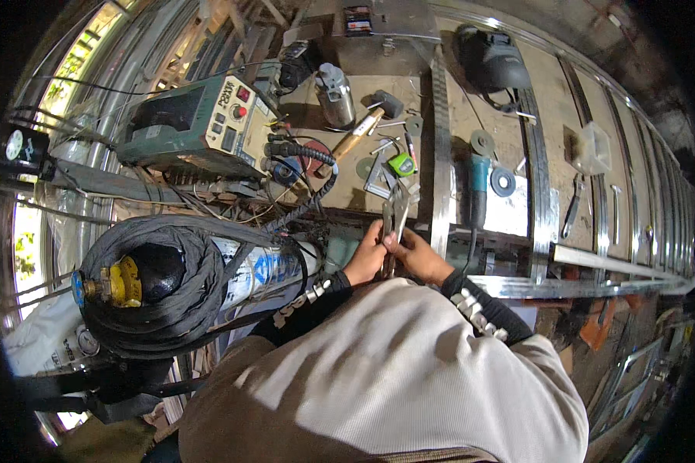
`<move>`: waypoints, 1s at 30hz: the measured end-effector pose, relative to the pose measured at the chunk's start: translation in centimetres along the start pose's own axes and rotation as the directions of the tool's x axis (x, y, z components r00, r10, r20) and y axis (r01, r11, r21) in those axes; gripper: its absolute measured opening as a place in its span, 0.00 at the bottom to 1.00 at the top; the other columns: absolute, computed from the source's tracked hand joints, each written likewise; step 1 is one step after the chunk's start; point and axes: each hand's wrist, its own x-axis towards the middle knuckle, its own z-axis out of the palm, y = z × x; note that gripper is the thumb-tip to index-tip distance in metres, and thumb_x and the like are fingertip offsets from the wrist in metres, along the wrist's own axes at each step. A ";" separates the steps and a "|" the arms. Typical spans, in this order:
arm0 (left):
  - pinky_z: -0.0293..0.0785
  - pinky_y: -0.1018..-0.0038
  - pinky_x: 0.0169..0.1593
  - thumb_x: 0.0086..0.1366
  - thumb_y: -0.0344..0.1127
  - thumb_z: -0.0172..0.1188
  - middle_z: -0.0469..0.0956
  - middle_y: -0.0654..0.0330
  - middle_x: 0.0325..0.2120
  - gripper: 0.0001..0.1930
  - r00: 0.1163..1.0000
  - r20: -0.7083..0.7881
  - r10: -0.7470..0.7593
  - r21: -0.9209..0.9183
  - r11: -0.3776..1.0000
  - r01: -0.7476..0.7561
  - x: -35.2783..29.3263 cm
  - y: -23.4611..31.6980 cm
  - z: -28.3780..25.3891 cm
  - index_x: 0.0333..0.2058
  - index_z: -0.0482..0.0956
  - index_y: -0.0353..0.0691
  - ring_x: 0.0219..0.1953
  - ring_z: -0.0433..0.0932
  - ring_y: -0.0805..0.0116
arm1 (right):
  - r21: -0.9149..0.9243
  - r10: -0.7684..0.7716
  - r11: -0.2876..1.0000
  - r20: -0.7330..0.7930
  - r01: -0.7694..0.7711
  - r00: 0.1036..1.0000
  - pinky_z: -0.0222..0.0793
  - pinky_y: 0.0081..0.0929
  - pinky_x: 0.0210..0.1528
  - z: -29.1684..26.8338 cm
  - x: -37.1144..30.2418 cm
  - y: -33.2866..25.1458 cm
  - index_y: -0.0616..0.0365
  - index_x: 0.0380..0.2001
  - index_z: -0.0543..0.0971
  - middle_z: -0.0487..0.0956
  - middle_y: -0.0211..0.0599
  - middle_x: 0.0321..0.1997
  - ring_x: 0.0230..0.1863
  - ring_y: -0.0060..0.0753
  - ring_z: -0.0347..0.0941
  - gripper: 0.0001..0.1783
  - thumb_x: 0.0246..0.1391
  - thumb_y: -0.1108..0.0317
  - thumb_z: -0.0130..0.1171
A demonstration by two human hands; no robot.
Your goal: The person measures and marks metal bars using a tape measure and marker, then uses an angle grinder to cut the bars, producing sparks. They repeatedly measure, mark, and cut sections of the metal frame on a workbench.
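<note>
Both my hands are close together in front of my chest, at the near edge of the bench. My left hand (367, 255) is closed round one side of a silver plier-like clamp (398, 210), and my right hand (418, 256) closes on its other side. The clamp points away from me, its jaws toward the bench; its lower end is partly hidden by my fingers. Just beyond it lie a bright green tape measure (401, 163) and a small metal square (377, 177). A tan, tapered tool (357, 135) rests behind them.
A green welding machine (197, 123) and a gas cylinder (266, 264) wrapped in dark hose stand to the left. Rightward, an angle grinder (479, 185) lies across a metal frame (440, 170), with a wrench (573, 205) farther over. At the back sit a spray bottle (335, 96) and welding helmet (496, 62).
</note>
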 end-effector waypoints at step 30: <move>0.76 0.71 0.27 0.70 0.31 0.58 0.76 0.63 0.34 0.29 0.844 0.237 -0.481 0.256 0.869 0.423 3.0 1.2 -3.6 0.67 0.58 0.44 0.28 0.77 0.72 | 0.292 0.311 0.919 -0.123 -0.265 0.942 0.79 0.32 0.26 0.5 4.3 5.5 0.65 0.54 0.70 0.82 0.43 0.38 0.31 0.33 0.82 0.19 0.74 0.58 0.53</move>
